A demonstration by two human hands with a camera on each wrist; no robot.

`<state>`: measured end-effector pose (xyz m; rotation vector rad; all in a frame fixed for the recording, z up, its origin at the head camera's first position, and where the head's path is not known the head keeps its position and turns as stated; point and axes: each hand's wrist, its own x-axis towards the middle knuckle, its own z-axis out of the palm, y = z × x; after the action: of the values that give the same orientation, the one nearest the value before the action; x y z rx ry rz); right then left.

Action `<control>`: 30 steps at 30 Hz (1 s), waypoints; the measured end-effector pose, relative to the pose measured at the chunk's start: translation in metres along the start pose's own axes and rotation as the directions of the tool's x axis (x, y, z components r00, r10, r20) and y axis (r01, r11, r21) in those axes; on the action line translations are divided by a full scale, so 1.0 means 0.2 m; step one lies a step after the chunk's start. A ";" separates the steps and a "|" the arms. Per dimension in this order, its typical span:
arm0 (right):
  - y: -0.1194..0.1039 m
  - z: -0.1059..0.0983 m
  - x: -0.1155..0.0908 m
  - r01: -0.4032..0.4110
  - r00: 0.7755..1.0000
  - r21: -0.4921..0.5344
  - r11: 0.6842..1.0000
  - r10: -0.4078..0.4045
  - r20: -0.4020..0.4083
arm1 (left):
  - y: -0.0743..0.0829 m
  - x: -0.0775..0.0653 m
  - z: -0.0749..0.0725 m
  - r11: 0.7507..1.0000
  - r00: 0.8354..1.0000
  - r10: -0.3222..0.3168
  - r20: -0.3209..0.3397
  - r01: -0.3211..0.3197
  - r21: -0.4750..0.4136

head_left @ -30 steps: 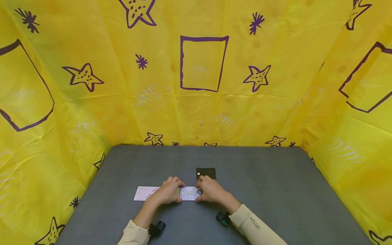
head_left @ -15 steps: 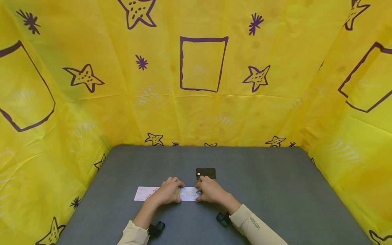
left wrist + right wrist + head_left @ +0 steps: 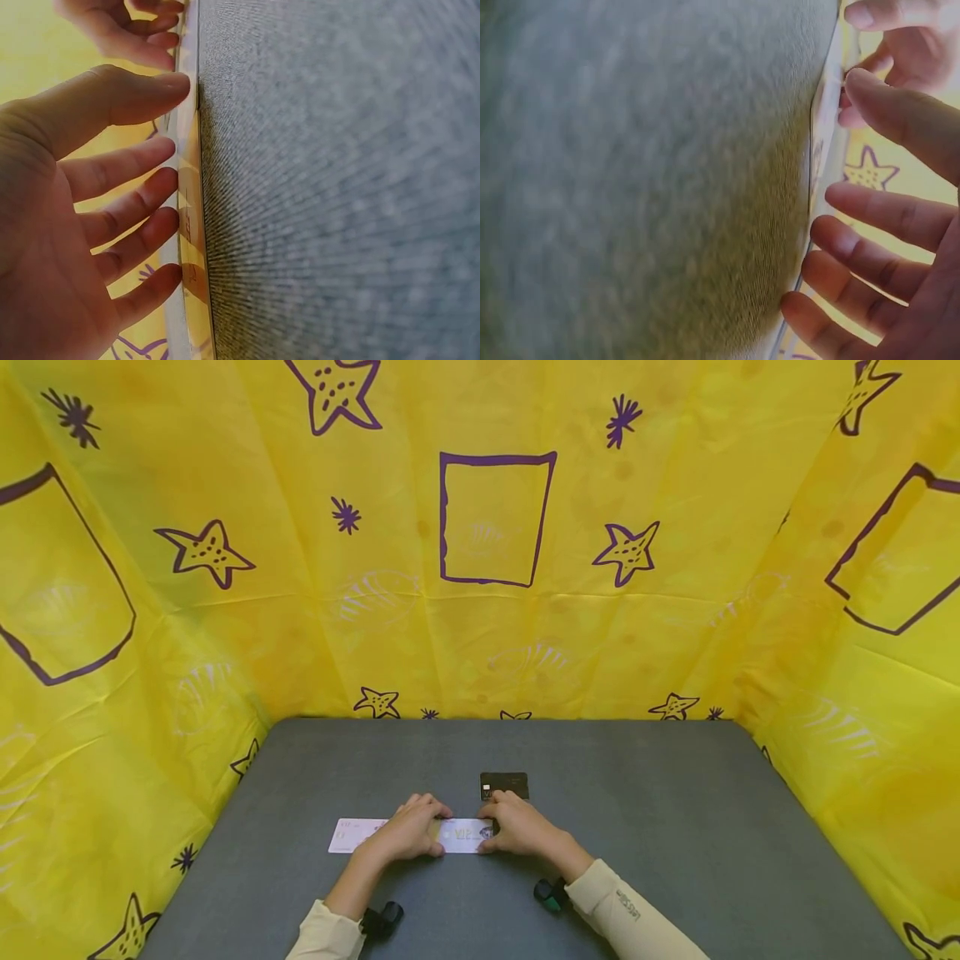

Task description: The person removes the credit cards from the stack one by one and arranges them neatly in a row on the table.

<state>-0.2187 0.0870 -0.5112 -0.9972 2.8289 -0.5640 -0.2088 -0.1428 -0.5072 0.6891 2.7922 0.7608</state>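
In the head view a row of cards lies flat on the grey table. At its left end is a pink-and-white card [image 3: 349,835], partly under my left hand [image 3: 407,829]. A gold-coloured card [image 3: 435,831] shows only as a strip by that hand's thumb; thumb and fingers span its near and far edges. Beside it lies a white VIP card [image 3: 459,835] with gold letters. My right hand [image 3: 521,827] holds its right end between thumb and forefinger. A dark strip at that end is mostly hidden. Both wrist views show the other fingers spread along the cards.
A black card [image 3: 504,783] with a pale chip square lies just behind my right hand, its near edge partly covered. Yellow cloth [image 3: 480,643] with starfish drawings hangs behind and on both sides of the grey table [image 3: 637,827]. Dark camera mounts [image 3: 383,920] sit on both wrists.
Both hands keep almost the same place on the cards. The head view has tilted up very slightly; no card has visibly shifted along the table.
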 end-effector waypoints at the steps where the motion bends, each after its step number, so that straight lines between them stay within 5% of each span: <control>1: 0.01 0.00 0.00 -0.005 1.000 0.010 1.000 0.005 0.004 | 0.00 0.00 0.00 1.000 1.000 0.000 -0.002 0.000 -0.001; 17: 0.10 -0.04 0.00 -0.023 0.999 0.083 0.996 0.027 -0.043 | -0.01 0.08 -0.01 0.994 0.997 -0.074 -0.011 0.073 -0.085; 30: 0.18 -0.10 0.01 -0.048 0.997 0.097 0.994 0.053 -0.058 | 0.03 0.20 -0.03 0.988 0.995 -0.082 -0.053 0.075 -0.137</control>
<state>-0.2465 0.1177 -0.5070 -0.9045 2.8393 -0.7286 -0.2425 -0.1224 -0.5010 0.5383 2.7688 0.9582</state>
